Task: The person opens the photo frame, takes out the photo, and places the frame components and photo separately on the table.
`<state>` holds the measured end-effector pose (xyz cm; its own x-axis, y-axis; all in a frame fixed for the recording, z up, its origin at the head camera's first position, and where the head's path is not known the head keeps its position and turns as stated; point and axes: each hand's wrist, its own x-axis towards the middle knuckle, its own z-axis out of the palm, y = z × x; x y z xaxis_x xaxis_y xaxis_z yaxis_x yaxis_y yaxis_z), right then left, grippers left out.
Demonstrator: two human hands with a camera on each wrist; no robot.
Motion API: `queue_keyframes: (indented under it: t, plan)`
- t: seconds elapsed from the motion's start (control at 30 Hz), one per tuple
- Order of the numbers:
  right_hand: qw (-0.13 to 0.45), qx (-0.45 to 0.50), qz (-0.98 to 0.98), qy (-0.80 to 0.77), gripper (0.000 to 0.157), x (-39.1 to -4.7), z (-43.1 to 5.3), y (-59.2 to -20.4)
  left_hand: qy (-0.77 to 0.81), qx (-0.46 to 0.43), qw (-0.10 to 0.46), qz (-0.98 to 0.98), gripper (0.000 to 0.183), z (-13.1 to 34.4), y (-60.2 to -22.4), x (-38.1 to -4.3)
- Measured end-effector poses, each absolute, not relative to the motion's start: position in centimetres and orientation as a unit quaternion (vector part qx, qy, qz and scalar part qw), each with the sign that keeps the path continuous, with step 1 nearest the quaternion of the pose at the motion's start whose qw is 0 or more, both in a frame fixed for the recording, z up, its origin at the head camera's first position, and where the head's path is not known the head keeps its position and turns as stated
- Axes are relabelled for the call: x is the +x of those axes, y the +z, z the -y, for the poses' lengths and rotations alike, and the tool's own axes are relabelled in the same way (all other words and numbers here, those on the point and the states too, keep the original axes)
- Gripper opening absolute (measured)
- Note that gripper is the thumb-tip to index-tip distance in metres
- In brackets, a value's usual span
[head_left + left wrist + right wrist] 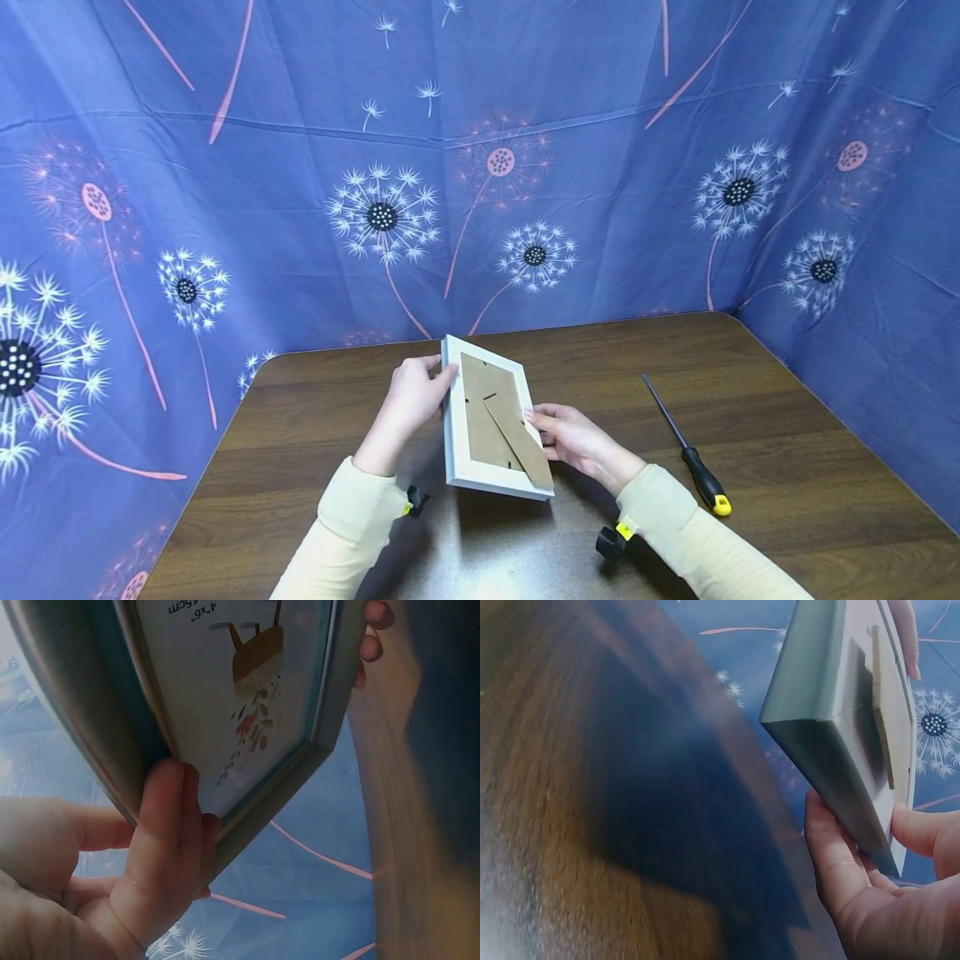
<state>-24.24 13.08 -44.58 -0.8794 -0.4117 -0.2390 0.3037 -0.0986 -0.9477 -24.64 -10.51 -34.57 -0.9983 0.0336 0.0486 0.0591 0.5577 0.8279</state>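
Observation:
A white picture frame [491, 477] is held up above the table, its brown backing board [480, 433] facing the head camera. The stand leg [521, 446] on the back slants down to the lower right. My left hand [411, 392] grips the left edge, thumb on the back and fingers round the front. My right hand [581, 442] pinches the right edge, its thumb [922, 829] on the back side. In the left wrist view the front shows a printed insert [255, 697] with a plant drawing and size lettering.
To the right on the wooden table [315, 433] lies a screwdriver [701, 475] with a black and yellow handle, its shaft pointing away. A blue dandelion-print cloth [300, 250] hangs behind the table and along its sides.

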Motion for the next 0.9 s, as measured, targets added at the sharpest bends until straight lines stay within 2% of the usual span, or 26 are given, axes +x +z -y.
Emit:
queue_keyframes:
  t: [0.13, 0.47, 0.9]
  plan:
    - [0.239, -0.042, -0.633, -0.735, 0.032, -24.2, -13.5, -44.6, -0.458, -0.032, 0.004, 0.888, 0.047, 10.6, -35.0, -24.7]
    - [0.225, -0.026, -0.656, -0.720, 0.048, -23.9, -14.1, -44.6, -0.458, -0.031, -0.023, 0.888, 0.045, 10.9, -35.9, -24.6]
    - [0.190, -0.011, -0.691, -0.697, 0.050, -23.6, -14.8, -44.9, -0.507, -0.038, -0.080, 0.858, 0.044, 11.2, -38.0, -24.8]
